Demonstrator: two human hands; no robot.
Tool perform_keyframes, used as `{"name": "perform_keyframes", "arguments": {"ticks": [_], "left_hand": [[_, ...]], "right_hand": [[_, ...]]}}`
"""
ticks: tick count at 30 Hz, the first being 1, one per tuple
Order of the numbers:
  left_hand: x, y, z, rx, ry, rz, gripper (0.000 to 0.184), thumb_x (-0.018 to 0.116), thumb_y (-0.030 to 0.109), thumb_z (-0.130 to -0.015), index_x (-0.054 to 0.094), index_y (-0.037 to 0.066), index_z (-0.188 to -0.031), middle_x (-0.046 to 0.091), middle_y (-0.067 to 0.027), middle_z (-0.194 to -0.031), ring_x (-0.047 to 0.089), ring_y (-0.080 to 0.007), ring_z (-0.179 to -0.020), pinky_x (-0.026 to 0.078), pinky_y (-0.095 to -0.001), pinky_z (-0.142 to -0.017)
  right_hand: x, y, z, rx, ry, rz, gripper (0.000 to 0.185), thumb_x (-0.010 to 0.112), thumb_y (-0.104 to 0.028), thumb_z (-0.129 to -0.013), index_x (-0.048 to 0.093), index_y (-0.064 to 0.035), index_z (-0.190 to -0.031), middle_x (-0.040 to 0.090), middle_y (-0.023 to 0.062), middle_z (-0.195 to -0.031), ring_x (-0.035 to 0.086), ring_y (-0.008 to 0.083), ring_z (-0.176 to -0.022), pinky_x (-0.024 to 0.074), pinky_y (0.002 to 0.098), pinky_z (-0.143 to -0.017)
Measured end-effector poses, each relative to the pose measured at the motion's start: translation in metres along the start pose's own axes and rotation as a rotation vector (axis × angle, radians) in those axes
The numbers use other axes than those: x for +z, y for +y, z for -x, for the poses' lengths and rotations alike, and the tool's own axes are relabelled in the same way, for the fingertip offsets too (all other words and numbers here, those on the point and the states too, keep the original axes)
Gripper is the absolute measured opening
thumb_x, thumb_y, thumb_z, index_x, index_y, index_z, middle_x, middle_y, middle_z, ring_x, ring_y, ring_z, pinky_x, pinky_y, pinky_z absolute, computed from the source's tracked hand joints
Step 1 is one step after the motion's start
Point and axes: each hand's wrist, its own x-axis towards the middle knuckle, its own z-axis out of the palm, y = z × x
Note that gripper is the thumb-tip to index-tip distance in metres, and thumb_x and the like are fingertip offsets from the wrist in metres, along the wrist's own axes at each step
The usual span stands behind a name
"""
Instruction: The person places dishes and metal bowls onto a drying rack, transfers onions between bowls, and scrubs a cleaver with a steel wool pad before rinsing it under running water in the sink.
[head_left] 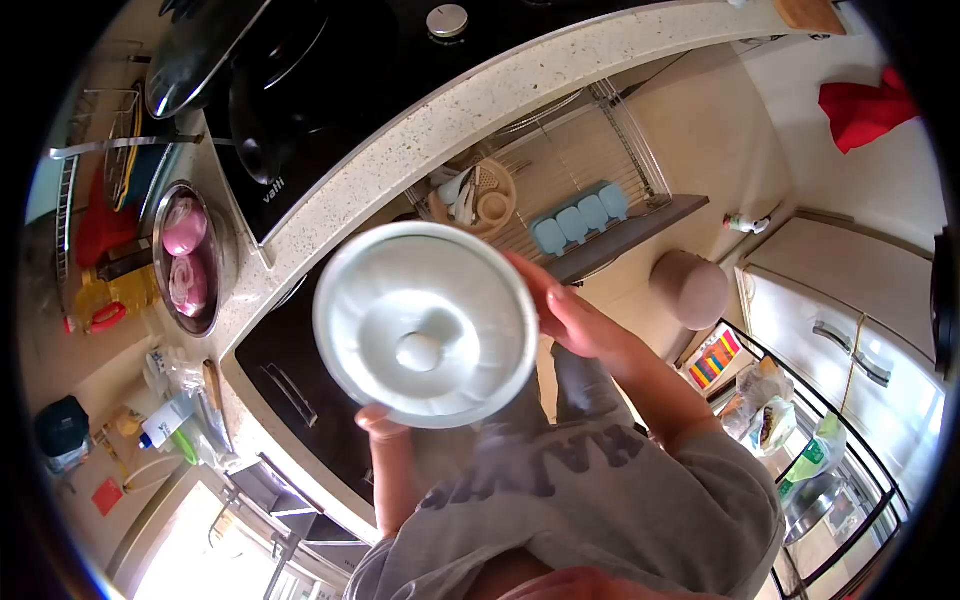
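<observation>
In front of my chest I hold a pale, silvery round dish [375, 310] with a wide rim and a raised knob in its middle. Its broad face is tilted up toward the camera. My right hand [562, 312] grips the rim on the right, with most of its fingers hidden behind. At the lower left, my left hand [382, 422] closes on the rim, the thumb showing and the other fingers out of sight underneath. Beyond the dish, an open wire drawer [640, 140] holds a beige utensil basket [500, 180] and a light-blue sectioned holder [580, 218].
A black cooktop [370, 60] lies ahead on the speckled counter [430, 130]. At left, a metal bowl [217, 260] holds two pink wrapped items, near an oil bottle [120, 295]. A round stool [690, 288], a black rack [850, 410] and a white fridge [800, 300] stand at right.
</observation>
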Motion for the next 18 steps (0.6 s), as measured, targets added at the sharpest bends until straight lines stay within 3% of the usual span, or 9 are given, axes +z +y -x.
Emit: {"name": "perform_keyframes", "arguments": {"ticks": [2, 3, 5, 6, 9, 13, 17, 18], "left_hand": [[-0.021, -0.033, -0.017, -0.118, 0.038, 0.052, 0.078, 0.053, 0.014, -0.052, 0.036, 0.000, -0.127, 0.046, -0.0174, -0.122, 0.045, -0.0348, -0.112, 0.033, -0.0437, -0.100], [-0.026, 0.016, 0.011, -0.089, 0.169, -0.158, 0.075, 0.054, 0.014, -0.054, 0.037, -0.001, -0.126, 0.047, -0.0179, -0.120, 0.047, -0.0348, -0.110, 0.035, -0.0435, -0.098], [-0.024, -0.040, -0.038, -0.181, -0.014, -0.030, 0.065, 0.054, 0.007, -0.062, 0.037, -0.003, -0.124, 0.048, -0.0164, -0.120, 0.046, -0.0319, -0.111, 0.037, -0.0428, -0.095], [-0.029, -0.073, -0.052, -0.282, 0.024, -0.019, 0.066, 0.054, 0.008, -0.062, 0.037, -0.002, -0.125, 0.048, -0.0150, -0.120, 0.045, -0.0307, -0.112, 0.037, -0.0421, -0.095], [-0.027, -0.133, -0.120, -0.425, 0.040, -0.029, 0.059, 0.051, 0.009, -0.060, 0.044, 0.001, -0.119, 0.051, -0.0129, -0.115, 0.049, -0.0291, -0.108, 0.039, -0.0398, -0.094], [-0.028, -0.198, -0.213, -0.534, 0.011, -0.056, 0.059, 0.053, 0.004, -0.061, 0.042, -0.001, -0.118, 0.053, -0.0122, -0.109, 0.052, -0.0268, -0.102, 0.042, -0.0377, -0.091], [-0.063, -0.259, -0.300, -0.728, 0.121, -0.189, 0.053, 0.049, -0.003, -0.063, 0.046, 0.000, -0.116, 0.055, -0.0112, -0.109, 0.052, -0.0263, -0.102, 0.040, -0.0370, -0.092], [-0.065, -0.273, -0.321, -0.693, 0.142, -0.231, 0.042, 0.049, -0.004, -0.065, 0.051, -0.002, -0.107, 0.058, -0.0109, -0.103, 0.054, -0.0256, -0.097, 0.043, -0.0368, -0.086]], "right_hand": [[-0.022, 0.006, 0.021, -0.020, 0.196, 0.211, 0.067, 0.041, -0.047, -0.089, 0.014, -0.0108, -0.139, 0.030, 0.0121, -0.136, 0.031, 0.0216, -0.123, 0.0304, 0.0373, -0.099], [-0.001, 0.029, 0.001, -0.037, 0.176, 0.086, 0.066, 0.041, -0.046, -0.089, 0.017, -0.0100, -0.138, 0.032, 0.0116, -0.134, 0.032, 0.0207, -0.122, 0.0314, 0.0363, -0.098], [-0.050, 0.033, 0.016, 0.017, 0.396, 0.169, 0.062, 0.043, -0.044, -0.089, 0.023, -0.0084, -0.136, 0.037, 0.0105, -0.129, 0.035, 0.0189, -0.119, 0.0334, 0.0343, -0.096], [-0.079, 0.034, 0.029, 0.064, 0.472, 0.118, 0.059, 0.044, -0.043, -0.089, 0.026, -0.0073, -0.133, 0.041, 0.0091, -0.124, 0.038, 0.0174, -0.116, 0.0353, 0.0328, -0.094], [-0.155, 0.044, 0.028, 0.030, 0.573, -0.073, 0.057, 0.044, -0.042, -0.090, 0.027, -0.0092, -0.133, 0.043, 0.0072, -0.123, 0.040, 0.0163, -0.114, 0.0367, 0.0322, -0.093], [-0.250, 0.033, 0.011, 0.163, 0.737, -0.144, 0.048, 0.043, -0.038, -0.091, 0.032, -0.0150, -0.132, 0.044, 0.0035, -0.123, 0.042, 0.0153, -0.112, 0.0379, 0.0309, -0.091], [-0.375, 0.062, -0.014, 0.088, 0.698, -0.124, 0.043, 0.042, -0.034, -0.092, 0.035, -0.0159, -0.130, 0.045, 0.0045, -0.123, 0.042, 0.0161, -0.112, 0.0365, 0.0314, -0.092], [-0.396, 0.061, -0.024, 0.089, 0.694, -0.115, 0.042, 0.042, -0.033, -0.092, 0.035, -0.0160, -0.130, 0.046, 0.0047, -0.122, 0.042, 0.0161, -0.112, 0.0360, 0.0314, -0.092]]}}
